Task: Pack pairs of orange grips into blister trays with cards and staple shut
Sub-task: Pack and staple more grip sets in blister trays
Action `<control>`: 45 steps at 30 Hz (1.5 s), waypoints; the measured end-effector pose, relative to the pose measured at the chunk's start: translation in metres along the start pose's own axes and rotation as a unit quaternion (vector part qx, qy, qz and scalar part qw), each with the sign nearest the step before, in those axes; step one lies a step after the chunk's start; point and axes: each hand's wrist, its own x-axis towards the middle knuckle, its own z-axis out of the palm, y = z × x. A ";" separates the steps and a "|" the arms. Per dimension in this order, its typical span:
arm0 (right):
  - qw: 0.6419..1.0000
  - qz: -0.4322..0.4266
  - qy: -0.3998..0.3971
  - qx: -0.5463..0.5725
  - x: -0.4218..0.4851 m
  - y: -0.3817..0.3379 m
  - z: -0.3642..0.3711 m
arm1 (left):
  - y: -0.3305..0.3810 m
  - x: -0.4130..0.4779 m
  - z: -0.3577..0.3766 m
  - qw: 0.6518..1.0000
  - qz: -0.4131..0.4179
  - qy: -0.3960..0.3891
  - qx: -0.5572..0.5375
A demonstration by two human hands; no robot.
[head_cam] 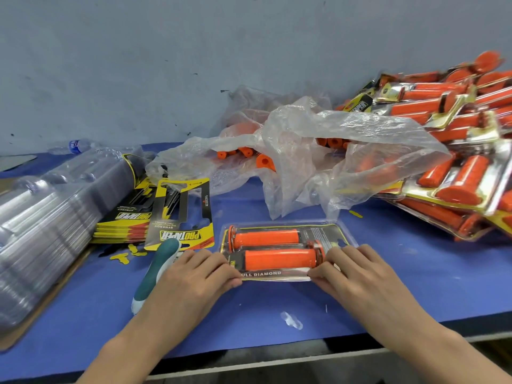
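Observation:
A clear blister tray (285, 249) lies on the blue table in front of me, holding two orange grips (267, 237) side by side over a printed card. My left hand (194, 275) pinches the tray's near left corner. My right hand (352, 270) pinches its near right corner. A green and white stapler (155, 275) lies just left of my left hand, partly under it. Printed yellow and black cards (180, 214) lie in a pile behind the stapler.
A long stack of empty clear trays (50, 214) fills the left side. A crumpled plastic bag (291, 156) with loose orange grips sits behind the tray. Packed blister packs (448, 151) pile up at the right. A water bottle (79, 145) lies by the wall.

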 end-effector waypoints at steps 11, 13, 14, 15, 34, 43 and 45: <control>0.998 0.014 0.052 -0.017 0.008 -0.002 0.003 | -0.011 -0.004 0.003 0.999 -0.024 0.014 0.021; 0.998 0.007 0.064 -0.023 0.012 -0.005 0.007 | -0.006 -0.006 0.006 0.999 -0.043 0.003 0.030; 0.997 0.001 0.069 -0.024 0.014 -0.005 0.009 | -0.002 -0.006 0.008 0.998 -0.048 0.000 0.035; 0.997 -0.004 0.076 -0.022 0.017 -0.005 0.010 | 0.003 -0.004 0.010 0.998 -0.047 -0.001 0.038; 0.987 -0.024 0.050 0.150 0.016 0.001 0.017 | -0.002 0.007 0.007 0.990 -0.122 -0.066 -0.039; 0.987 -0.034 0.029 0.157 0.015 -0.003 0.009 | -0.021 -0.024 -0.020 0.831 -0.545 -0.102 -0.046; 0.987 -0.038 0.026 0.156 0.014 -0.004 0.007 | -0.026 -0.029 -0.021 0.788 -0.589 -0.153 -0.093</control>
